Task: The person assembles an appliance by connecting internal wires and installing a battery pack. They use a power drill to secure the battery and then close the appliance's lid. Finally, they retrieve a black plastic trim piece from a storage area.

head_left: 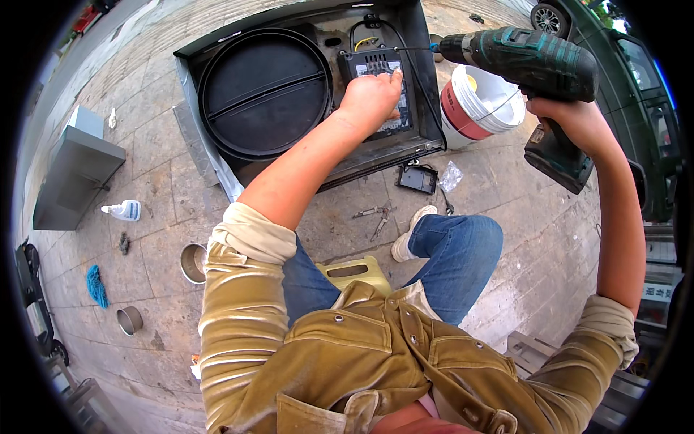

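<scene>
My right hand (567, 123) grips the handle of a black-and-teal cordless drill (531, 61), held level with its long thin bit (416, 48) pointing left over a metal housing (184, 94). Inside that open dark housing, my left hand (372, 101) reaches to a black boxy electrical unit (372, 59) with a row of terminals. Its fingers are pressed together at the terminals; whatever they pinch is hidden. Black cables and a yellow wire (365, 42) run around the unit. A large round black drum (265, 92) fills the housing's left side.
A white-and-red bucket (466, 116) stands right of the housing. Before it lie a small black tray-like part (417, 179), a plastic bag (450, 176) and pliers-like tools (376, 217). Further left are a white bottle (124, 210), a blue cloth (96, 286) and a metal ring (193, 263).
</scene>
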Tool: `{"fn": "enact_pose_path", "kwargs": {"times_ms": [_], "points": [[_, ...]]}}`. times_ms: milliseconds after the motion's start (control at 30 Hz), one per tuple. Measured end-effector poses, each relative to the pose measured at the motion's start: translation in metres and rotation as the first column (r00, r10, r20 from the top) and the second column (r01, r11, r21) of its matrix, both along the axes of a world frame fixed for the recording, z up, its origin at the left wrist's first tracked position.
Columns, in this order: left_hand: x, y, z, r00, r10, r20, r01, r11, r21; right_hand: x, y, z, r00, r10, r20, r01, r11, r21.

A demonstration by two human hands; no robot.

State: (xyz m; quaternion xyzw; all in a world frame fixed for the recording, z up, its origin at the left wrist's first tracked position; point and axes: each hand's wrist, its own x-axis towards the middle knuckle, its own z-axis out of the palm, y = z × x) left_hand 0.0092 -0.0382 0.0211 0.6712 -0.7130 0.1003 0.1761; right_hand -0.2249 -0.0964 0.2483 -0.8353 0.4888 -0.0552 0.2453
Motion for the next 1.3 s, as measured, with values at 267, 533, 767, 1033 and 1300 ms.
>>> {"fn": "enact_pose_path", "kwargs": {"times_ms": [267, 533, 767, 1033, 1300], "points": [[0.0, 0.001, 0.01, 0.998, 0.001, -0.056, 0.001, 0.999, 0.034, -0.03, 0.009, -0.026, 0.968, -0.048, 0.246, 0.033, 0.997, 0.066], [-0.034, 0.113, 0.0, -0.501, 0.317, -0.805, 0.314, 0.934, 0.173, -0.127, 0.115, -0.084, 0.72, -0.313, 0.62, -0.019, 0.883, 0.468], [-0.097, 0.229, -0.081, -0.804, 0.459, -0.377, 0.302, 0.863, 0.406, -0.163, 0.162, -0.13, 0.65, -0.452, 0.611, -0.054, 0.774, 0.631], [-0.069, 0.199, -0.032, -0.68, 0.213, -0.701, 0.134, 0.977, 0.167, -0.174, 0.176, -0.137, 0.659, -0.485, 0.574, -0.054, 0.731, 0.68], [-0.062, 0.192, -0.018, -0.869, 0.03, -0.495, 0.034, 0.999, 0.001, -0.179, 0.194, -0.14, 0.758, -0.42, 0.5, -0.067, 0.711, 0.7]]}}
